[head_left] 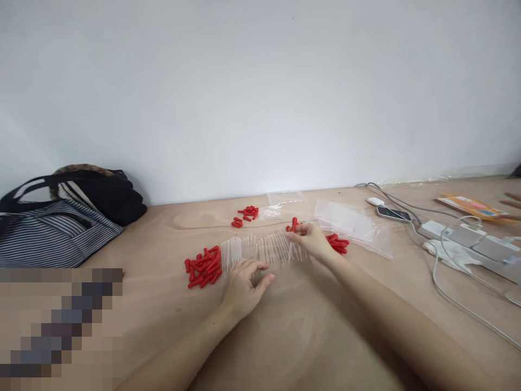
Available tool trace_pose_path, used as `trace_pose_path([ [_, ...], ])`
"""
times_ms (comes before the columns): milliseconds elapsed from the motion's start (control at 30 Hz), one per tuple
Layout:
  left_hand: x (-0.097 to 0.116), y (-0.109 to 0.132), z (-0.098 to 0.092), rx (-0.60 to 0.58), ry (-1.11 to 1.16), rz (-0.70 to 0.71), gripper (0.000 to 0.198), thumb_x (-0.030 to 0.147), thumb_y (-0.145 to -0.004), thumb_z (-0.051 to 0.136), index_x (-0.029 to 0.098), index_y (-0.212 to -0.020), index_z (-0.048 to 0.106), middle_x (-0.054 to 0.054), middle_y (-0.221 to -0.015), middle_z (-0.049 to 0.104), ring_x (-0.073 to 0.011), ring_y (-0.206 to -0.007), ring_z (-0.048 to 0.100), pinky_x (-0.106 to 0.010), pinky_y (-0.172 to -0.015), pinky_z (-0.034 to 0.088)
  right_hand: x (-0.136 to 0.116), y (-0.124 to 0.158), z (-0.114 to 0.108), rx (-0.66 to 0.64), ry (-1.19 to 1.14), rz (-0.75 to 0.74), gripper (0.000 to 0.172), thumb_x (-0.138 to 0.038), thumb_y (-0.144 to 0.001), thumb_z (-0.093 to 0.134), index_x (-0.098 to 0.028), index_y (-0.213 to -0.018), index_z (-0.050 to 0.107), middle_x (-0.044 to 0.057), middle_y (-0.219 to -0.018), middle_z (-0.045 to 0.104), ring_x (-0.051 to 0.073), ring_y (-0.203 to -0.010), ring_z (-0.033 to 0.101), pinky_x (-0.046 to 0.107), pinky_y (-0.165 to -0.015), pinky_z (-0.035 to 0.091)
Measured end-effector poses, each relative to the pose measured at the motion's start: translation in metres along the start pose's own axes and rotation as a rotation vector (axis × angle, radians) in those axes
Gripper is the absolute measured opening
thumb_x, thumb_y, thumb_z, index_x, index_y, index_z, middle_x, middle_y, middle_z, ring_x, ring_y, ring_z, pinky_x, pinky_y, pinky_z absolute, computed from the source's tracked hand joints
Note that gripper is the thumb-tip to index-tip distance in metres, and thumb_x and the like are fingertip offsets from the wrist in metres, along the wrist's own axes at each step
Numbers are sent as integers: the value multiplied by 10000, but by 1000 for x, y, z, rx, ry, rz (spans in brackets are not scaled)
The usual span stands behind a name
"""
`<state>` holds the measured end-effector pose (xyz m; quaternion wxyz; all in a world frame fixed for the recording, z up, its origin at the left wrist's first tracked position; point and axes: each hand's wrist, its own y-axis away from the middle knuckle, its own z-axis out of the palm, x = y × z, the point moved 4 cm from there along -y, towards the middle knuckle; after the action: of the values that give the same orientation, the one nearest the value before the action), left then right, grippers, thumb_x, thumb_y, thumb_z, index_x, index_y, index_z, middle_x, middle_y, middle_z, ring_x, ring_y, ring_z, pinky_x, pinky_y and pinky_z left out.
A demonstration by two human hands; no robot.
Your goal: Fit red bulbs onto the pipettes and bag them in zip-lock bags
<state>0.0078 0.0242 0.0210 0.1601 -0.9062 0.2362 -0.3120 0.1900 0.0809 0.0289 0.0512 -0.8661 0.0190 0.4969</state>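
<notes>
A row of clear, thin dropper tubes (268, 248) lies side by side on the wooden table. My left hand (246, 285) rests at the near edge of this row, its fingers apart and holding nothing. Over the row's right part, my right hand (311, 240) pinches a red rubber dropper bulb (293, 224); whether a tube is joined to it I cannot tell. To the left of the tubes is a heap of red bulbs (205, 266). More red bulbs (337, 244) lie beside my right wrist, partly hidden by it. Behind the row sits a small group of red bulbs (249, 212).
Clear plastic bags (350, 222) lie at the back right. Farther right are a phone-like device (393, 214), a power strip (472, 244) with cables, and a crumpled tissue (450, 255). A striped bag (61, 233) stands at left. Another person's hand (513, 201) shows at the right edge.
</notes>
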Motion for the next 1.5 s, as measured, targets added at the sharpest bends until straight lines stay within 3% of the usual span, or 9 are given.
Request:
trace_pose_path([
  [133,-12,-4,-6,2,-245,-47,101,299,-730,543,216,-696,591,-9,-739,604,-193,-787,528,-320,-696,358,11,-35,-14,69,246,71,292,-265,-562,664,-123,-795,562,71,-728,619,190,-686,569,250,-563,377],
  [333,-17,-5,-14,-39,-491,-118,174,383,-690,559,211,-701,586,-28,-765,575,-218,-804,496,-337,-681,315,19,-44,3,50,508,124,415,-236,-554,670,-115,-914,502,126,-839,620,233,-765,583,255,-563,378],
  [600,-7,-20,-9,-93,-648,-80,117,249,-688,506,188,-726,598,-84,-824,570,-253,-824,475,-372,-700,306,16,-45,7,2,643,64,311,-252,-616,634,-107,-877,547,152,-892,625,224,-783,595,242,-542,378],
  [833,-8,-41,1,-99,-721,-106,165,245,-703,483,163,-753,618,-119,-844,582,-273,-864,465,-377,-722,311,13,-40,7,-9,657,-9,156,-275,-672,583,-122,-695,597,126,-742,649,200,-679,598,242,-520,359],
  [967,-6,-48,5,-98,-719,-116,215,241,-709,478,135,-825,624,-147,-852,587,-292,-870,468,-393,-730,308,13,-34,-9,16,638,-36,195,-324,-707,540,-142,-671,602,83,-691,647,171,-643,584,231,-527,358],
  [1233,-4,-56,13,-131,-685,-142,271,185,-673,502,103,-905,615,-172,-896,600,-308,-878,490,-402,-755,315,38,-4,-87,44,651,-16,131,-299,-651,586,-175,-655,629,43,-664,642,158,-625,570,226,-532,354],
  [1367,-3,-59,11,-149,-643,-173,293,164,-668,503,113,-941,595,-170,-907,608,-311,-889,503,-406,-757,330,48,11,-92,-8,688,38,132,-328,-599,611,-198,-607,630,26,-645,640,158,-582,565,224,-479,334],
  [1500,1,-54,-3,-192,-570,-207,170,189,-730,432,140,-729,594,-138,-777,616,-285,-808,539,-371,-678,373,50,17,-79,19,805,58,123,-313,-602,597,-202,-550,612,44,-633,638,179,-573,572,235,-446,300],
])
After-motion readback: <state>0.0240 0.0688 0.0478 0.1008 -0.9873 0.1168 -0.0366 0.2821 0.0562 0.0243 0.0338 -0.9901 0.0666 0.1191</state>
